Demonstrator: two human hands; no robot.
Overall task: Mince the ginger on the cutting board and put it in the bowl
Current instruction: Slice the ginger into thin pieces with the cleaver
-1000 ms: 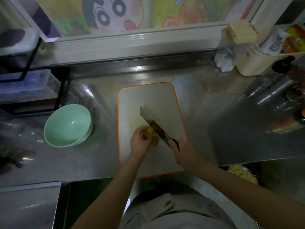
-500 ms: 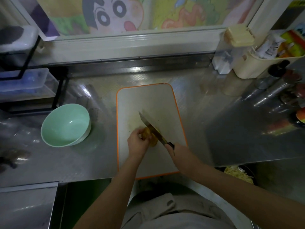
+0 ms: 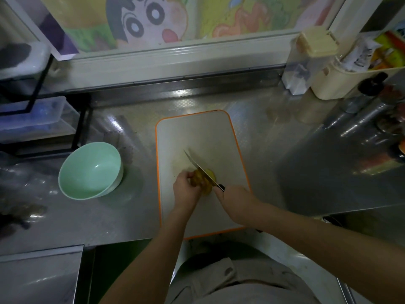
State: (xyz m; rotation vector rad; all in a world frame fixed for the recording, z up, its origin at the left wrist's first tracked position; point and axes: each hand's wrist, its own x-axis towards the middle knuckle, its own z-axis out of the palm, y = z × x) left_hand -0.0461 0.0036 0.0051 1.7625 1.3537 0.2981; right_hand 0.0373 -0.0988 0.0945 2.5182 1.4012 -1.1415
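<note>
1: Two hands meet over the cutting board (image 3: 197, 132). Which holds what?

2: The left hand (image 3: 186, 189) curls its grip around the brown end of the ginger (image 3: 210, 174), pinning it to the near half of the board. The right hand (image 3: 235, 199) has its grip clenched on the dark handle of the knife (image 3: 198, 166).

1: Position of the blade?

2: The tip points away and to the left, and the edge is set down across the ginger. A pale yellow cut face shows on the blade's right side. Whether the edge touches the board cannot be told.

1: And the bowl?

2: The mint-green bowl (image 3: 92, 170) stands upright on the steel counter (image 3: 131, 216), left of the board and apart from it.

1: Surroundings?

2: The board is white with an orange rim. At the far right a clear container (image 3: 306, 69) with a cream lid stands just beside a cream tub (image 3: 333, 84). At the far left, clear boxes (image 3: 32, 119) sit in a black rack (image 3: 81, 126). A cartoon picture (image 3: 149, 20) fills the window behind.
</note>
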